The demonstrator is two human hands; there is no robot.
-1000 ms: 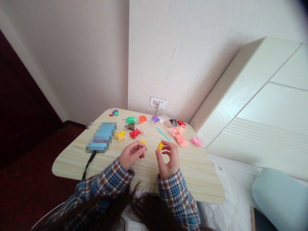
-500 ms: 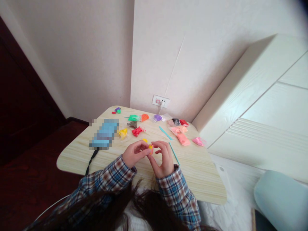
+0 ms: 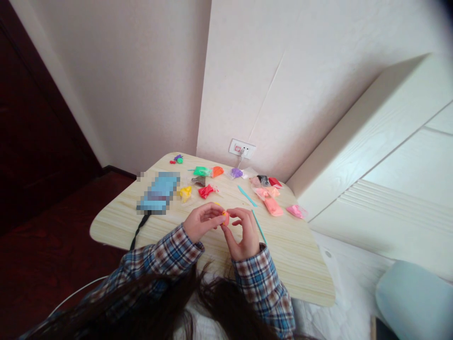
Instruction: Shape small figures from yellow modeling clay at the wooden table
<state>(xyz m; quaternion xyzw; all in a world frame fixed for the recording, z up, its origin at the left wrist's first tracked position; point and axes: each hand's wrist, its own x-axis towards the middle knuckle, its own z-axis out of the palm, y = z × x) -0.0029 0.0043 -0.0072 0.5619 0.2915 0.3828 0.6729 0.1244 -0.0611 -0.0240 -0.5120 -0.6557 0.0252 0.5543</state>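
Observation:
Above the pale wooden table (image 3: 290, 255), my left hand (image 3: 200, 222) and my right hand (image 3: 242, 233) meet fingertip to fingertip. Both pinch a small yellow and orange lump of clay (image 3: 225, 217) between them. Both sleeves are plaid. Just right of my right hand lies a thin teal modelling stick (image 3: 258, 225). A second, broader teal tool (image 3: 247, 195) lies farther back.
Several small bags of coloured clay lie across the back of the table: yellow (image 3: 185, 192), red (image 3: 205, 191), green (image 3: 202, 171), pink (image 3: 273, 207). A blurred blue object (image 3: 158, 192) with a black strap sits at left. A wall socket (image 3: 242, 149) and a white cabinet (image 3: 389, 156) stand behind.
My hands, apart a second ago with the clay in my right fingers, have come together on the lump. The view has shifted slightly to the left and up.

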